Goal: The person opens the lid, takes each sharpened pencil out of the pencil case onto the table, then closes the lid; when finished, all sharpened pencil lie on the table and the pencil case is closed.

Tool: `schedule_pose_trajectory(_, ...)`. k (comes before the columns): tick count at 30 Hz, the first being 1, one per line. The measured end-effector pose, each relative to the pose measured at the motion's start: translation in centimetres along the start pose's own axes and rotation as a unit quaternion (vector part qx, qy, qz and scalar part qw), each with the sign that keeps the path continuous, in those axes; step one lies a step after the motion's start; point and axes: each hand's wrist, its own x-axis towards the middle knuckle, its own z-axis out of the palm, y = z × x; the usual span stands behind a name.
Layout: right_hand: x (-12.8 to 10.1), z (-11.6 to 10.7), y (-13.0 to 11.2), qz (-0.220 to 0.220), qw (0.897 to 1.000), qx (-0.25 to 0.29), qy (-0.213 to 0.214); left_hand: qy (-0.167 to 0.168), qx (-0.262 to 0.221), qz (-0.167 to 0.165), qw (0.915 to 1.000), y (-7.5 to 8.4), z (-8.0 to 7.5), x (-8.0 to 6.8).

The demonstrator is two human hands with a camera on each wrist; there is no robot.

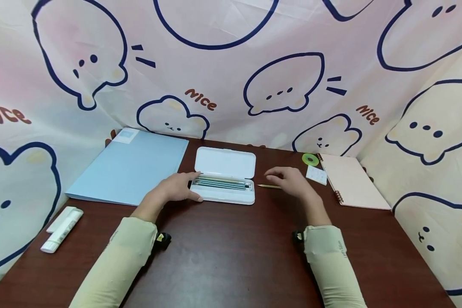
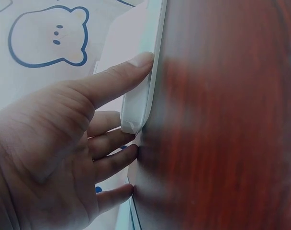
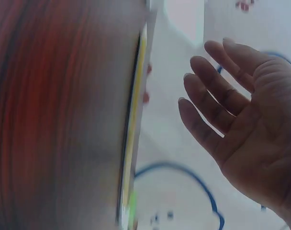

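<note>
Head view showed a white pencil case lying open on the dark wood-grain bench, its rounded lid folded back and a row of slim dark pencils resting in the shallow tray. The left hand rested at the case's left end, fingers nearly straight, thumb along the near edge and forefinger on the far edge; the left wrist view had the thumb tip pressed flat to the smooth plastic rim, the other fingers lying against the bench beside it. The right hand hovered just right of the case, fingers spread and relaxed, holding nothing. Under it lay a thin yellow pencil, point toward the case; whether the fingers touched it was unclear, though the right wrist view suggested a gap between the open palm and the pencil. A flat blue folder, a pink spiral notebook and a white tube lay farther out.
</note>
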Motion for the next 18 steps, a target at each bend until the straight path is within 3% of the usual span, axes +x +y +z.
schedule_pose_trajectory(10,3.1,4.2,-5.3,-0.032,0.993,-0.029,-0.107,0.009,-0.002,0.004,0.9999,-0.1,0.3,0.3)
schedule_pose_trajectory(18,4.2,5.3,-7.2,-0.052,0.983,-0.12,-0.132,0.006,0.005,-0.001,1.0,-0.1,0.0,0.2)
